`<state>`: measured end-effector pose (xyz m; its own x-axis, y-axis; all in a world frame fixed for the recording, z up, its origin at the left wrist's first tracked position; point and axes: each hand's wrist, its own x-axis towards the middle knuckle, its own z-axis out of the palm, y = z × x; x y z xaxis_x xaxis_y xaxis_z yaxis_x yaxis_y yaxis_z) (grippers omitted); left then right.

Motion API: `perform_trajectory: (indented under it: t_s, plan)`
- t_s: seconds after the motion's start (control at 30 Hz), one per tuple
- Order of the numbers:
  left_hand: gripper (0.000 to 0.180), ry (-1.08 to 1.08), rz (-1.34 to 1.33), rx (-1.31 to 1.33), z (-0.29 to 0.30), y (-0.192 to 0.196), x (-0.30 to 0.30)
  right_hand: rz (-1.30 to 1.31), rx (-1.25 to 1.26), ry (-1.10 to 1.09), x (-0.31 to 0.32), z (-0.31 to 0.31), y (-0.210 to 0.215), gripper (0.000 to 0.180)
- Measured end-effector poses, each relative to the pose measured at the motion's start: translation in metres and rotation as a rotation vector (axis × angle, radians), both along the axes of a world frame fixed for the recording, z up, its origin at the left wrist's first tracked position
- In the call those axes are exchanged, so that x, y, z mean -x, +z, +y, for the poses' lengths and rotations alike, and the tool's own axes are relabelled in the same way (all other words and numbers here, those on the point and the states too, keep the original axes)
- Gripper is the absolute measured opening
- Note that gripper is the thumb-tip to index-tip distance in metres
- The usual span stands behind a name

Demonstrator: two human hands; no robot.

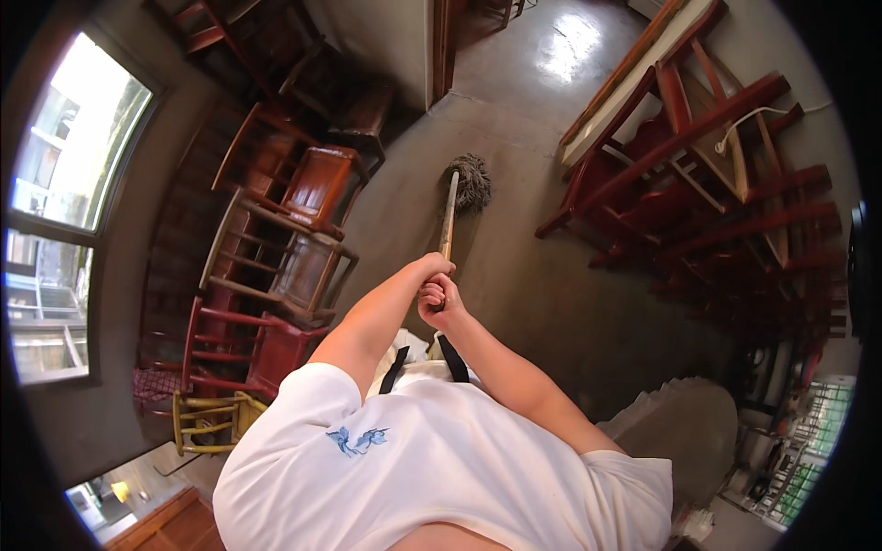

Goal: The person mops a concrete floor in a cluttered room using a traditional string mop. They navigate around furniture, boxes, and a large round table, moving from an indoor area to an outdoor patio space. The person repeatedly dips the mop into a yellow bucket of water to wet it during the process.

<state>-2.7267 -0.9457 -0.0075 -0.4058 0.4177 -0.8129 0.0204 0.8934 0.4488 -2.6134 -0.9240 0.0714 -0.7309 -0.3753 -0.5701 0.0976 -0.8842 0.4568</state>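
From here I see the left hand [434,265] and right hand [442,301] both closed around a mop's wooden handle [448,228], the left just ahead of the right. The grey mop head [472,183] rests on the dark floor [514,303], between wooden chairs [317,188] on the left and piled red furniture [643,197] on the right.

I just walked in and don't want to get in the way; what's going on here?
A person is holding a mop handle, the left hand farther along it than the right hand. The mop head is on the grey floor ahead. Wooden chairs line the left side, and dark red wooden furniture crowds the right.
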Motion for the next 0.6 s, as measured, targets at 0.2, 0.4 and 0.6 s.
perform_trajectory:
  t_s: [0.2, 0.4, 0.6]
  plan:
    - [0.032, -0.126, 0.088, -0.014, 0.090, -0.022, 0.093, -0.005, 0.004, -0.032, 0.095, 0.088, -0.005, 0.030]
    - [0.038, -0.202, 0.100, -0.037, 0.193, -0.020, 0.220, 0.063, 0.023, -0.135, 0.220, 0.181, -0.028, 0.027]
    - [0.038, -0.167, 0.033, -0.038, 0.289, -0.028, 0.365, 0.027, -0.026, -0.176, 0.363, 0.267, -0.029, 0.027]
